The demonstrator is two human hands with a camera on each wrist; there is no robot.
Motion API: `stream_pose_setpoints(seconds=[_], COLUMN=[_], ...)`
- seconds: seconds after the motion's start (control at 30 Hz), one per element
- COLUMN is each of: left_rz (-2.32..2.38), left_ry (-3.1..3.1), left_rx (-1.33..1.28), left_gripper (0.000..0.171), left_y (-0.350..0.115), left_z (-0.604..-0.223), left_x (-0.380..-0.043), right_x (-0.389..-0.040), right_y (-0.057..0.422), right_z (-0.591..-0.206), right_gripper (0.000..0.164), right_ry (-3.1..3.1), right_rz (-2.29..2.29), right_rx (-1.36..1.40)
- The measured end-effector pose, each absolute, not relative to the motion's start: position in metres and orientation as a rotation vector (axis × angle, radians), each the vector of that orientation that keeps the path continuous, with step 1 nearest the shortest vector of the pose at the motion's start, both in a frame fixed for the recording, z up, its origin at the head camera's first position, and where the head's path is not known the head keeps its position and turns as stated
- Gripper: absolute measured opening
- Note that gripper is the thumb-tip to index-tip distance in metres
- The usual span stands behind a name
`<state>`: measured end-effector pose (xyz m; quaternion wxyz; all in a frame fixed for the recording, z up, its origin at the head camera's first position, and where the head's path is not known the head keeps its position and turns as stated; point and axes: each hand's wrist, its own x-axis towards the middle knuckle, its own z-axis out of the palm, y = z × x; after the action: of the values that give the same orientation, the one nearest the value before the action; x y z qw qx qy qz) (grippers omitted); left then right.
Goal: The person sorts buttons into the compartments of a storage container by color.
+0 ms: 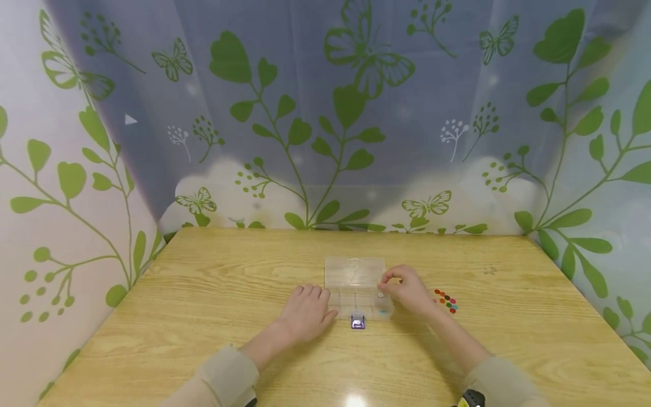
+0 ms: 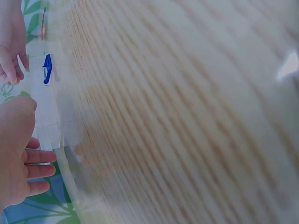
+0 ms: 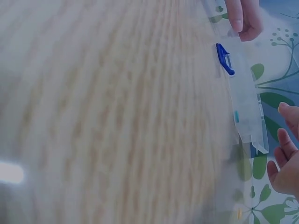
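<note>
A clear plastic compartment box [image 1: 348,302] lies on the table, its lid [image 1: 355,271] folded back and its blue-purple latch [image 1: 358,322] at the front. My left hand [image 1: 307,314] rests at the box's left side, fingers fairly straight in the left wrist view. Over the box's right end, my right hand [image 1: 409,291] pinches a small orange piece [image 2: 15,80] between thumb and fingertip. In the right-hand compartments sit a small pale piece [image 1: 380,295] and a blue piece [image 1: 383,312]. The orange piece's exact kind is too small to tell.
Several small round coloured pieces [image 1: 447,298], red, orange, green, pink, blue and dark, lie right of my right hand. Farther back on the right are several tiny pale or clear pieces [image 1: 490,271]. A patterned curtain [image 1: 305,113] hangs behind the wooden table [image 1: 229,271].
</note>
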<state>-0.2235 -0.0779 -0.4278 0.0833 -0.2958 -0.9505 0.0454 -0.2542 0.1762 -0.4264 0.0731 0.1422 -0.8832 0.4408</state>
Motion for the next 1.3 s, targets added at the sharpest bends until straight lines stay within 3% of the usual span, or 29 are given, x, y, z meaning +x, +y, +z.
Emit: stream_pose_setpoints(seconds=[0.8,1.3], left_rz=[0.147,0.158], left_ry=[-2.818,-2.839], left_rx=[-0.882,-0.876], left_gripper=[0.045,0.046], left_y=[-0.077,-0.076], left_z=[-0.429,-0.428], left_x=[-0.224,-0.223], right_x=[-0.253,-0.256], right_y=[0.153,0.168], right_z=[-0.440,-0.433], right_gripper=[0.011,0.011], right_ry=[-2.675,-2.688], right_rz=[1.054,1.090], right_rx=[0.523,0.521])
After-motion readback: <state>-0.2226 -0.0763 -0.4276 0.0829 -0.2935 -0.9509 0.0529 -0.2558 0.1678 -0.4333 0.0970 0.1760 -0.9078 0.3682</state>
